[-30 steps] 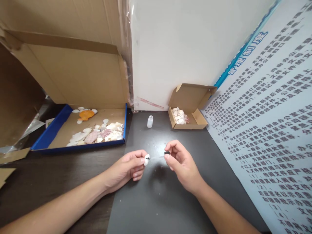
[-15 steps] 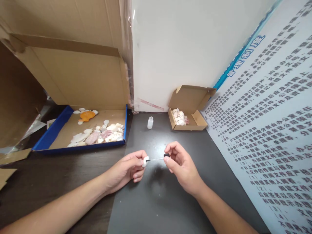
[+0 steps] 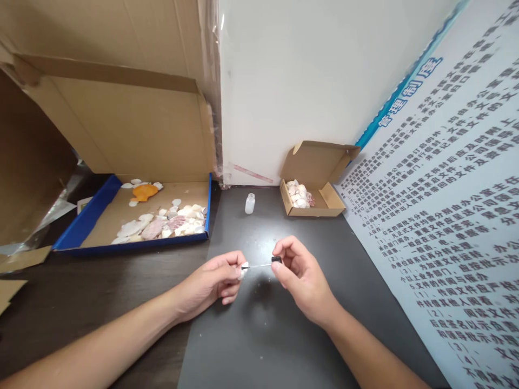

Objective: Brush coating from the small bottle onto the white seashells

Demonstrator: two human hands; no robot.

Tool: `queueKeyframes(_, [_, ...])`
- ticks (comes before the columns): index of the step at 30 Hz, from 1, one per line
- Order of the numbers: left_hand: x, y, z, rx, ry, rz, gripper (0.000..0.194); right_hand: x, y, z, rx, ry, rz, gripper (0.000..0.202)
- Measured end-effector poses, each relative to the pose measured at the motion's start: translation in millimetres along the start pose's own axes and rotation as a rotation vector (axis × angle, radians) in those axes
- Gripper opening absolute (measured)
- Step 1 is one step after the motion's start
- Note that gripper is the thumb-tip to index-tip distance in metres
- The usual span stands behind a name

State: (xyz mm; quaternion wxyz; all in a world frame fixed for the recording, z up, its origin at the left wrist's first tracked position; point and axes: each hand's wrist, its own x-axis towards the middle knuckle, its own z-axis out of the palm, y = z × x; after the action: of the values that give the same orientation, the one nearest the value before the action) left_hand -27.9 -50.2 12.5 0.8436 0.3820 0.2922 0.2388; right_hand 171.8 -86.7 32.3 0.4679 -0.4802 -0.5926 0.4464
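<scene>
Between thumb and fingers, my left hand (image 3: 219, 276) pinches a small white seashell (image 3: 244, 271), partly covered by the fingertips. My right hand (image 3: 298, 273) is closed on the black cap of a thin brush (image 3: 259, 266), whose pale stem points left. The brush's dark tip lies against the shell, as far as I can see. Behind the hands, a small bottle (image 3: 250, 204) with whitish contents stands upright without a cap on the dark table.
A blue-edged cardboard box (image 3: 133, 247) on the left holds several shells and an orange scallop shell (image 3: 145, 192). A smaller open carton (image 3: 316, 211) with shells stands at the back right. A printed poster (image 3: 454, 178) slopes along the right side.
The brush tip has shifted slightly left and up over the shell, and the shell is tilted a little differently. Both hands stay nearly in place.
</scene>
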Motion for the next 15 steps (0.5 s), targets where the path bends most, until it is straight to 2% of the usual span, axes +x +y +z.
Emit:
queueKeyframes(3, [-0.1,-0.4,-0.2,0.007,-0.007,0.003,0.023,-0.3,-0.7,-0.3,-0.033,0.024,-0.001,0.011])
queueKeyframes(7, [0.0,-0.9,-0.6,0.006,-0.006,0.006,0.024,-1.1,-0.7,-0.4,-0.001,-0.02,-0.005,0.008])
queueKeyframes(11, [0.3,-1.5,-0.9,0.016,-0.008,0.01,0.023,-2.0,-0.5,0.1,-0.078,0.027,-0.028,0.01])
queueKeyframes(15, [0.5,-2.3,-1.5,0.011,-0.007,0.017,0.023,-2.2,0.0,0.2,-0.011,-0.018,-0.025,0.005])
